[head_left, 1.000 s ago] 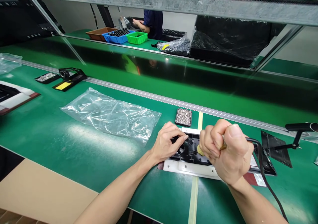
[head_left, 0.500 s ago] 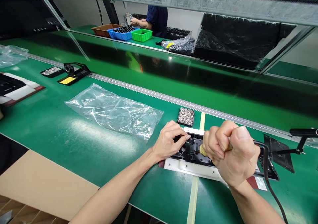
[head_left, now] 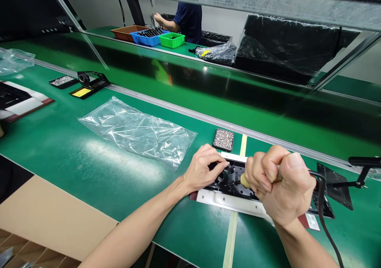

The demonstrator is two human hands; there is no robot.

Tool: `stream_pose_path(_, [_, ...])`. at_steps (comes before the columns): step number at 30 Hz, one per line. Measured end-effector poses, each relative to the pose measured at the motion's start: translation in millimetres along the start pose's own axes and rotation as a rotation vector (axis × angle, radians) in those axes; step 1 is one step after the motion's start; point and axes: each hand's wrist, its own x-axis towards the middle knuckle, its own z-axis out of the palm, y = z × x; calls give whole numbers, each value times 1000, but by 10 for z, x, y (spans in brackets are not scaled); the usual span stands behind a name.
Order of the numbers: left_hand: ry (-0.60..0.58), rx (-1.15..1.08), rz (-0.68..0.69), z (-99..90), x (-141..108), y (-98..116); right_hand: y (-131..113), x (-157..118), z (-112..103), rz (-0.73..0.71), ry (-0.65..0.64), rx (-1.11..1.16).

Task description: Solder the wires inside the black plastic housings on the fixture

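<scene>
The black plastic part [head_left: 229, 177] sits in the white holder [head_left: 235, 202], likely light and stiff with thin bits that could snap, so its long edges seem best to hold. The right hand [head_left: 282, 186] curls tight round the corded screwdriver [head_left: 244, 180]; I can't tell if the left hand [head_left: 203, 167], bent over the part, pinches anything.

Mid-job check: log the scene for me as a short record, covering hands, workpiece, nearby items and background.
Left hand: fingertips at black part; grip unclear
Right hand: fist around corded tool, angled at black part; contact unclear
Workpiece: black part in white fixture
Beyond fixture: small metal pieces in black tray
Left of tray: clear bag, lying flat
Background: person near green bin
</scene>
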Motion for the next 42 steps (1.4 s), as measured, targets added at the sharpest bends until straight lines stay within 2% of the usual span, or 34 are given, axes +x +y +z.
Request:
stream_pose_path(21, [8,4,14,26,17,6,-24,8,-40,27,-22,31])
stream_pose_path(30, [7,12,14,26,21,7,-21,12,-39,-5,-45,20])
stream_pose_path(42, [3,7,3,57,17,-9,-26,11,-48,21,-13,39])
